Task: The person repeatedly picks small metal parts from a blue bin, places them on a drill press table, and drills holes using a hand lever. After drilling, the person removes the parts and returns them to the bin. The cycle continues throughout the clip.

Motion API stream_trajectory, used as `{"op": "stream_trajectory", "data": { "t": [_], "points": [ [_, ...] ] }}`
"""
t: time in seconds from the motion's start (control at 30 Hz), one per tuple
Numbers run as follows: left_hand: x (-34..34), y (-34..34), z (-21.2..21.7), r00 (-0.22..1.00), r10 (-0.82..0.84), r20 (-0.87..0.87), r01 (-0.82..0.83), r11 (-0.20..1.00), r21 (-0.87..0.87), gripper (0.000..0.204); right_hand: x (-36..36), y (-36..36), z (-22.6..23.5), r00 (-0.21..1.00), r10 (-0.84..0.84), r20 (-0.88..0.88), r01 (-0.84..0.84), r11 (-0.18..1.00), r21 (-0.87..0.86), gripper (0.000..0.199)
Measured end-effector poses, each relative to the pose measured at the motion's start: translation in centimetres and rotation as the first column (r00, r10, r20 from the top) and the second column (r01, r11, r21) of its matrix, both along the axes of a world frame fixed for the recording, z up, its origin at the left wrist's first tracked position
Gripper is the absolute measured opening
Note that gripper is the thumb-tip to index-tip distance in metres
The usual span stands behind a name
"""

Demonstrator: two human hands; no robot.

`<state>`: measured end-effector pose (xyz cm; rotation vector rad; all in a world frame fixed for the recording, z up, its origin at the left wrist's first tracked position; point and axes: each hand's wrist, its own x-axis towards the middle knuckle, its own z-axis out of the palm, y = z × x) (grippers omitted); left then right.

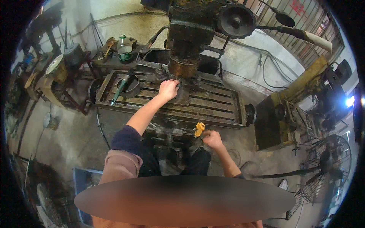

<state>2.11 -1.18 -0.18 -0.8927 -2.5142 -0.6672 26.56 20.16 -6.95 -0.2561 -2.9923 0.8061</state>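
Note:
My left hand (169, 89) reaches onto the slotted table (216, 107) of a milling machine, just below its dark spindle head (183, 65). Its fingers are curled closed, and whatever is in them is hidden. Lower and to the right, my right hand (213, 140) is closed in front of the table's near edge. A yellow tool (199, 129), looking like an air blow gun with a thin nozzle pointing up, is right beside its fingers. Whether those fingers grip it or something behind it cannot be made out.
On the table's left lie a round metal pan (131, 89) and a green-handled brush (119, 92). A clear jug with a green base (124, 48) stands behind. Handwheels (250, 114) stick out at the table ends. A large fan (326, 167) is at the right, a blue bin (81, 178) lower left.

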Motion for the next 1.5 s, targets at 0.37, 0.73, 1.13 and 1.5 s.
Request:
{"op": "stream_trajectory", "data": {
  "t": [0.37,0.73,1.13,1.5],
  "points": [
    [-0.4,1.5,0.4,0.957,0.226,0.185,-0.234,0.972,0.026,0.029,2.5,8.5,17.7,0.887,-0.068,-0.456,0.002,0.99,-0.143,0.037],
    [-2.0,1.9,-0.2,0.958,0.208,0.198,-0.225,0.972,0.066,0.032,-0.6,9.2,45.0,0.231,-0.096,-0.968,-0.623,0.749,-0.223,0.06],
    [-1.6,1.3,-0.2,0.959,0.237,0.158,-0.249,0.967,0.062,0.028,0.9,4.8,33.4,0.085,-0.036,-0.996,-0.51,0.857,-0.075,0.028],
    [-1.6,1.3,0.0,0.954,0.245,0.176,-0.257,0.965,0.05,0.027,1.1,5.5,35.5,0.167,0.007,-0.986,-0.451,0.89,-0.07,0.02]
  ]
}}
